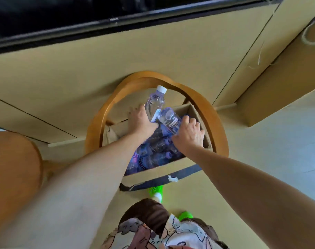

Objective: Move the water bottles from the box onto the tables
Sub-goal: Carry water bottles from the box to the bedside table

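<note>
left hand [141, 121] round a clear white-capped plastic water bottle [155, 102], right hand [188, 133] seemingly gripping another clear bottle [169, 121] (both over the open brown cardboard box [153, 172])

Bottles [154, 103] clear glossy plastic, one with a white matt cap [161, 89]; box [153, 172] plain brown cardboard, matt, with a dark tape strip [187, 172] across its near side. Curved chair frame [106, 112] and round seat [13, 164] varnished wood, smooth with a soft sheen. Floor [287, 141] pale, smooth and faintly shiny; screen [45, 13] black and glossy; shoes [155, 190] bright green, plastic-looking; garment [180, 234] soft printed cloth.
</note>
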Motion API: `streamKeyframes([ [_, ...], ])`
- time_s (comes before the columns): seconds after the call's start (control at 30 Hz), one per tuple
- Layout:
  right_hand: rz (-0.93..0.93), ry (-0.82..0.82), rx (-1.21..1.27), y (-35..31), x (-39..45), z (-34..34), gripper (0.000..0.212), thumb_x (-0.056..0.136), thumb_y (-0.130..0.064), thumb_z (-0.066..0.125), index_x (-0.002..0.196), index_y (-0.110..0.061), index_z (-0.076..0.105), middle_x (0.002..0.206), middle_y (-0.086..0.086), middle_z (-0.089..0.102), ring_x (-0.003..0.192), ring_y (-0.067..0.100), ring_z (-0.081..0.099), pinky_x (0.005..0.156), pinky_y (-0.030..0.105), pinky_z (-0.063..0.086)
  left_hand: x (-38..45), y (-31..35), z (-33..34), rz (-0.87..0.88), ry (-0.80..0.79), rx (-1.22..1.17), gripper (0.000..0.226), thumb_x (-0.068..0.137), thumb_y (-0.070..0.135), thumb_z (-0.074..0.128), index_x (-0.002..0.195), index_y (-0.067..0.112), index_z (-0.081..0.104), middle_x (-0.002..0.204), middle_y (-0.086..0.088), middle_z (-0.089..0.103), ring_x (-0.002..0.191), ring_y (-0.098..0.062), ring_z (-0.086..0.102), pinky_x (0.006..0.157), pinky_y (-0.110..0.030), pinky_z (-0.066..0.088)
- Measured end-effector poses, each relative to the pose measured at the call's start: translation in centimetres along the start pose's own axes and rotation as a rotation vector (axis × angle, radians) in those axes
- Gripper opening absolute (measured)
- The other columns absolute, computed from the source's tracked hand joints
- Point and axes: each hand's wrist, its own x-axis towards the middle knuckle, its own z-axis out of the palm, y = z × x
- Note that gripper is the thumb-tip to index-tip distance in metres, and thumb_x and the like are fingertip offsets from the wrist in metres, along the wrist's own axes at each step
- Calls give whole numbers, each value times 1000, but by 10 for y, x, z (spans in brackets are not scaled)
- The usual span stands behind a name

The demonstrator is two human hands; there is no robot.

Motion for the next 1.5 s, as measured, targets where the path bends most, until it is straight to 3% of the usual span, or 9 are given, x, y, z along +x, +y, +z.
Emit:
streamKeyframes([
  [0.1, 49, 114, 217, 21, -16, -47, 63, 80, -33, 75, 130, -16, 39, 125, 12, 50, 119, 34, 49, 96, 47, 45, -23, 51, -23, -10, 41, -123, 71, 62, 36, 89, 118, 13, 50, 121, -13, 56, 114, -33, 54, 92, -40, 48],
  [0.33, 135, 425, 427, 92, -41, -148, 57, 77, -49, 68, 121, -22, 44, 104, 1, 43, 106, 30, 52, 81, 37, 43, -84, 184, -44, 252, 69, -251, 65, 64, 31, 84, 109, 17, 39, 109, -9, 66, 98, -33, 64, 71, -37, 52],
  [0.47, 284, 590, 481, 140, -62, -199, 59, 75, -52, 71, 122, -26, 45, 102, -4, 43, 97, 23, 53, 76, 34, 43, -111, 263, -43, 421, -43, -300, 64, 66, 32, 81, 112, 23, 37, 102, -4, 62, 87, -29, 62, 65, -33, 48],
  [0.57, 418, 699, 521, 179, -79, -237, 49, 73, -53, 66, 109, -24, 46, 97, -3, 56, 91, 25, 57, 76, 38, 48, -124, 325, -37, 526, -142, -357, 63, 65, 31, 79, 115, 22, 41, 98, -1, 65, 89, -30, 65, 75, -36, 55],
  [0.7, 625, 875, 599, 231, -113, -279, 44, 78, -57, 63, 101, -25, 42, 93, -1, 62, 84, 24, 53, 71, 34, 39, -155, 404, -22, 673, -300, -436, 56, 67, 23, 81, 102, 25, 37, 82, 10, 68, 91, -23, 66, 75, -31, 47],
  [0.87, 823, 1158, 564, 284, -187, -300, 44, 83, -51, 67, 104, -24, 39, 95, 2, 61, 93, 31, 59, 74, 36, 43, -229, 473, 8, 922, -513, -453, 76, 69, 25, 85, 132, 15, 44, 82, 14, 63, 87, -17, 64, 80, -34, 52],
  [0.97, 943, 1326, 509, 307, -250, -296, 45, 85, -49, 71, 104, -21, 41, 95, 3, 60, 90, 33, 61, 71, 34, 37, -292, 493, 27, 1089, -561, -465, 74, 70, 33, 84, 130, 17, 45, 78, 17, 61, 70, -1, 56, 69, -28, 47],
  [1.13, 1187, 1559, 413, 333, -380, -280, 50, 83, -49, 74, 109, -16, 46, 102, 9, 66, 91, 35, 65, 74, 33, 40, -423, 500, 49, 1274, -766, -461, 75, 74, 39, 84, 133, 15, 44, 106, -7, 72, 96, -32, 69, 85, -39, 56],
  [1.5, 1576, 1796, 254, 345, -704, -234, 52, 82, -47, 74, 115, -15, 48, 108, 6, 67, 96, 31, 65, 78, 32, 43, -761, 434, 72, 1518, -1243, -449, 59, 68, 40, 85, 109, 25, 46, 81, 4, 66, 89, -30, 67, 85, -43, 57],
])
